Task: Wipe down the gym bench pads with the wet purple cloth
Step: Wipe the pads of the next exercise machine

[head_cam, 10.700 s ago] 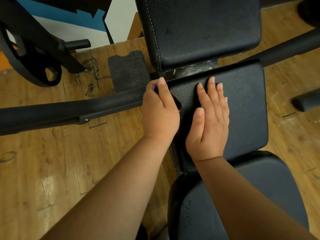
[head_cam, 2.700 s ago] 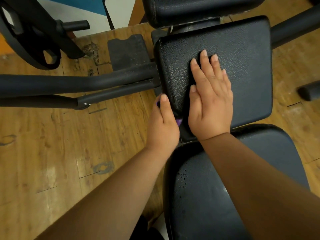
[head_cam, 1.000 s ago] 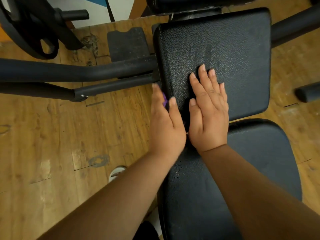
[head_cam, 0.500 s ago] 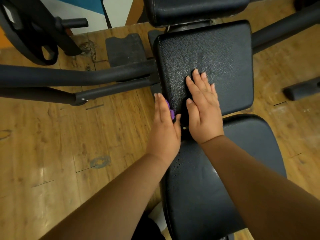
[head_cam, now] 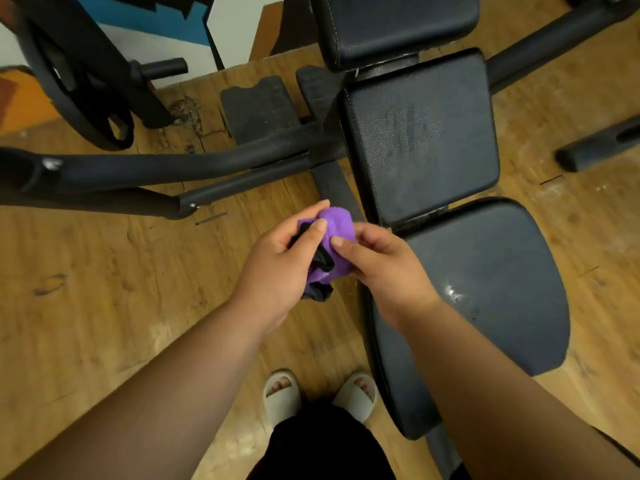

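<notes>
Stood at the left side of a gym bench in pale slide sandals on a worn wooden floor. Held the bunched, soft purple cloth, dark folds showing on its near side, in the air between both hands and clear of every pad. Cupped it in the left hand, fingers curled round the bundle and thumb laid over the top. Pinched its right edge between the thumb and curled fingers of the right hand. Touched no part of the bench with either hand.

Left the square black textured middle pad ahead and to the right of the hands, faintly streaked as if damp. Left the wide rounded black seat pad just right of the right hand, flecked with pale specks near the wrist. Left the black stitched back pad farthest ahead, and the black steel frame tubes ahead and left of the left hand.

Appeared to be turning or refolding the cloth to a fresh face between passes rather than wiping. Judged about midway: middle pad seemingly wiped, seat pad seemingly not. Called next for a flat, clean face on the cloth, a firm one-handed grip, and a reach rightward onto the seat pad, with steady pressure across its top and along its left edge.
</notes>
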### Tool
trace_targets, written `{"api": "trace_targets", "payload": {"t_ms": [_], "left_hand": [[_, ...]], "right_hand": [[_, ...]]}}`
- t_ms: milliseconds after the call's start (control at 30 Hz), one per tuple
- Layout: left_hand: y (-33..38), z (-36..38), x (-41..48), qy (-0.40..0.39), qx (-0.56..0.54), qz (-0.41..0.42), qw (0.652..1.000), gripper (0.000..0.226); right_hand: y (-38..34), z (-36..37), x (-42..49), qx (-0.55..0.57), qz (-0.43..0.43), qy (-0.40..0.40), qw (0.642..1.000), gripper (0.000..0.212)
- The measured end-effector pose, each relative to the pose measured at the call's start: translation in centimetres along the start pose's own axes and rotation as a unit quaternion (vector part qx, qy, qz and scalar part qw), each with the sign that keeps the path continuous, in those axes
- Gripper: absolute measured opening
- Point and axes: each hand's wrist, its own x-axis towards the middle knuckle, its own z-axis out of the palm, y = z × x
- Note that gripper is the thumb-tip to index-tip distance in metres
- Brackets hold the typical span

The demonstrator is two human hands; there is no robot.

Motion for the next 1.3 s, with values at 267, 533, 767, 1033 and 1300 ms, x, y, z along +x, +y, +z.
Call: {"api": "trace_targets", "payload": {"t_ms": [267, 533, 767, 1033, 1300], "left_hand": [[3.2, -5.2, -3.2, -0.036, 0.017, -0.097, 0.994, 0.034], [6.2, -7.4, -6.6, -0.066, 0.114, -0.08, 0.988, 0.026], [7.2, -7.3, -9.9, -0.141, 0.357, 0.155, 0.91, 0.065], [8.5, -8.5, -11.6, -0.109, 0.356, 0.121, 0.92, 0.028], [10.7, -10.0, -13.4, -0.16, 0.2, -0.03, 0.966, 0.014]], "right_hand": [[-2.6, 3.5, -5.2, -0.066, -0.023, 0.082, 0.994, 0.015], [-4.4, 4.9, -8.5, 0.038, 0.058, 0.032, 0.997, 0.027], [-6.4, 6.5, -10.5, -0.037, 0.038, 0.047, 0.998, 0.015], [-8.5, 5.9, -12.9, -0.031, 0.086, -0.031, 0.995, 0.029], [-11.4, 4.9, -14.2, -0.296, -0.01, -0.022, 0.955, 0.015]]}}
